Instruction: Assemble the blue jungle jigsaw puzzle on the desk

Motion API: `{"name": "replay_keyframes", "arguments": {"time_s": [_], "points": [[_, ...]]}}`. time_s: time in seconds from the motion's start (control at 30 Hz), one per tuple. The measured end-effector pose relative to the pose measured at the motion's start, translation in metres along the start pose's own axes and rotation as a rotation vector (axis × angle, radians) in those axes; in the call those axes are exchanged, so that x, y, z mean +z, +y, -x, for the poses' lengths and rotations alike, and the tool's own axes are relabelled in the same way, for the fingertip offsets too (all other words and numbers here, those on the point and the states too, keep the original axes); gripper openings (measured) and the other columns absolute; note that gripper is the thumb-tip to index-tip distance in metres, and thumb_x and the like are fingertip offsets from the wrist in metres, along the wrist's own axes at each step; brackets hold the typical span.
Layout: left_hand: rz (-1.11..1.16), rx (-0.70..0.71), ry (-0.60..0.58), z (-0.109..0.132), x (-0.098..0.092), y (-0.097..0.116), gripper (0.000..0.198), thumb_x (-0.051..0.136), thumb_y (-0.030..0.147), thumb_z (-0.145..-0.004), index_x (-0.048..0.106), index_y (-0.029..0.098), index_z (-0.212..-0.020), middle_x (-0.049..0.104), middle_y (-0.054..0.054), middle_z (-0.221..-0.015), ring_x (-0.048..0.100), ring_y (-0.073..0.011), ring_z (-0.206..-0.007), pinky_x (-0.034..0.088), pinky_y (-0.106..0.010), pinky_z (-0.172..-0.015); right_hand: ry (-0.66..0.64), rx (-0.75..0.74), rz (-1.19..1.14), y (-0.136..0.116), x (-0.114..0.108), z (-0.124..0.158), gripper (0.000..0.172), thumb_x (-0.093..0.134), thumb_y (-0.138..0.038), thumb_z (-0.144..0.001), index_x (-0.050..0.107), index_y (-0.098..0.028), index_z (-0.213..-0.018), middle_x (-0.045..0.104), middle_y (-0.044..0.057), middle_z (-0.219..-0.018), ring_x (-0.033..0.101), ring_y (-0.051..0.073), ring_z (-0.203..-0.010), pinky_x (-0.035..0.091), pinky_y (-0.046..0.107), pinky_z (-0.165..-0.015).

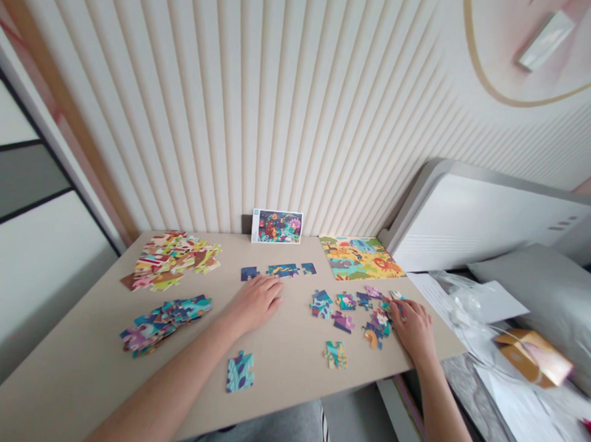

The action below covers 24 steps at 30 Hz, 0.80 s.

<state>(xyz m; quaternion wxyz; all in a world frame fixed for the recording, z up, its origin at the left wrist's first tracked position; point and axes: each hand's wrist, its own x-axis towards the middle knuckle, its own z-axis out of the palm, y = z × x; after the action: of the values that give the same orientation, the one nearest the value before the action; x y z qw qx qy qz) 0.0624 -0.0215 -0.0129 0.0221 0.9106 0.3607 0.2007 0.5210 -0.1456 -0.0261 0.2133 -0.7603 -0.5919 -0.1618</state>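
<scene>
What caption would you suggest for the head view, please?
Left hand and right hand among jigsaw puzzle pieces on a beige table.

Wearing grey sweats (252, 435), soft-looking fabric, black-and-white side stripe (325, 441) running down leg. Left arm (166, 373) and right arm (444, 410) going bare, nothing covering them in shot.

Off to the right there's a shiny grey pillow (545, 309), crumpled clear plastic bag (463, 311), gold cardboard box (532, 357) and curved white headboard (490, 219)
</scene>
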Motion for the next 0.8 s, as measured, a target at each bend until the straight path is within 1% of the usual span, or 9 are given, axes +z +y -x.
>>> {"name": "replay_keyframes", "arguments": {"time_s": [0.13, 0.23, 0.33, 0.4, 0.47, 0.53, 0.63, 0.7, 0.8], "points": [[0.000, 0.013, 0.002, 0.000, 0.001, 0.000, 0.033, 0.049, 0.030, -0.101, 0.061, 0.021, -0.130, 0.061, -0.011, -0.139, 0.052, -0.0277, -0.131, 0.034, -0.048, -0.117, 0.005, -0.007, -0.017, 0.001, -0.001, 0.000, 0.042, 0.043, -0.052, -0.100, 0.074, -0.026, -0.111, 0.069, 0.011, -0.114, 0.057, 0.031, -0.111, 0.041, 0.046, -0.097], [0.019, 0.022, 0.025, 0.001, 0.001, -0.001, 0.031, 0.052, 0.028, -0.099, 0.063, 0.021, -0.127, 0.062, -0.011, -0.138, 0.053, -0.0276, -0.131, 0.036, -0.049, -0.117, 0.043, -0.031, -0.065, -0.001, -0.003, -0.002, 0.040, 0.045, -0.049, -0.099, 0.075, -0.024, -0.107, 0.070, 0.011, -0.111, 0.058, 0.030, -0.108, 0.042, 0.046, -0.097], [0.048, 0.034, 0.053, 0.001, 0.001, -0.001, 0.029, 0.054, 0.025, -0.098, 0.064, 0.021, -0.124, 0.063, -0.011, -0.134, 0.054, -0.0273, -0.129, 0.038, -0.048, -0.115, 0.079, -0.072, -0.158, -0.017, -0.008, -0.004, 0.039, 0.045, -0.046, -0.100, 0.075, -0.022, -0.104, 0.071, 0.012, -0.109, 0.060, 0.030, -0.107, 0.044, 0.047, -0.096], [0.063, 0.044, 0.069, 0.001, 0.001, -0.001, 0.027, 0.055, 0.024, -0.097, 0.065, 0.022, -0.122, 0.065, -0.011, -0.132, 0.056, -0.0272, -0.128, 0.040, -0.048, -0.114, 0.062, -0.118, -0.232, -0.043, -0.013, -0.003, 0.038, 0.044, -0.044, -0.101, 0.075, -0.022, -0.104, 0.071, 0.012, -0.109, 0.061, 0.029, -0.105, 0.046, 0.046, -0.096], [0.068, 0.049, 0.080, 0.001, 0.001, -0.002, 0.026, 0.055, 0.024, -0.097, 0.065, 0.023, -0.121, 0.065, -0.010, -0.131, 0.056, -0.0271, -0.127, 0.041, -0.048, -0.113, -0.024, -0.225, -0.272, -0.079, -0.018, 0.000, 0.034, 0.046, -0.041, -0.101, 0.076, -0.025, -0.104, 0.071, 0.010, -0.110, 0.062, 0.028, -0.106, 0.045, 0.046, -0.098], [0.059, 0.048, 0.079, 0.001, 0.001, -0.002, 0.026, 0.055, 0.024, -0.097, 0.065, 0.022, -0.121, 0.065, -0.011, -0.132, 0.056, -0.0271, -0.127, 0.041, -0.048, -0.113, -0.123, -0.311, -0.269, -0.118, -0.022, 0.004, 0.030, 0.048, -0.038, -0.101, 0.073, -0.027, -0.114, 0.070, 0.009, -0.116, 0.060, 0.028, -0.113, 0.044, 0.045, -0.100], [0.035, 0.041, 0.067, 0.002, 0.001, -0.002, 0.026, 0.054, 0.024, -0.098, 0.064, 0.021, -0.122, 0.064, -0.011, -0.134, 0.056, -0.0273, -0.128, 0.041, -0.048, -0.113, -0.224, -0.403, -0.269, -0.169, -0.027, 0.013, 0.028, 0.054, -0.036, -0.099, 0.070, -0.028, -0.121, 0.069, 0.008, -0.121, 0.058, 0.029, -0.117, 0.041, 0.047, -0.104], [0.027, 0.041, 0.059, 0.002, 0.000, -0.001, 0.025, 0.054, 0.024, -0.099, 0.064, 0.021, -0.121, 0.064, -0.010, -0.133, 0.056, -0.0269, -0.128, 0.041, -0.047, -0.113, -0.252, -0.440, -0.279, -0.191, -0.030, 0.020, 0.026, 0.056, -0.034, -0.099, 0.069, -0.027, -0.121, 0.068, 0.008, -0.121, 0.058, 0.028, -0.118, 0.038, 0.048, -0.108], [0.032, 0.048, 0.059, 0.002, -0.002, 0.000, 0.024, 0.054, 0.023, -0.098, 0.064, 0.022, -0.120, 0.064, -0.009, -0.132, 0.055, -0.0259, -0.128, 0.041, -0.046, -0.112, -0.285, -0.477, -0.304, -0.204, -0.034, 0.027, 0.023, 0.056, -0.031, -0.099, 0.070, -0.028, -0.118, 0.067, 0.008, -0.122, 0.058, 0.027, -0.118, 0.038, 0.047, -0.108]]}}
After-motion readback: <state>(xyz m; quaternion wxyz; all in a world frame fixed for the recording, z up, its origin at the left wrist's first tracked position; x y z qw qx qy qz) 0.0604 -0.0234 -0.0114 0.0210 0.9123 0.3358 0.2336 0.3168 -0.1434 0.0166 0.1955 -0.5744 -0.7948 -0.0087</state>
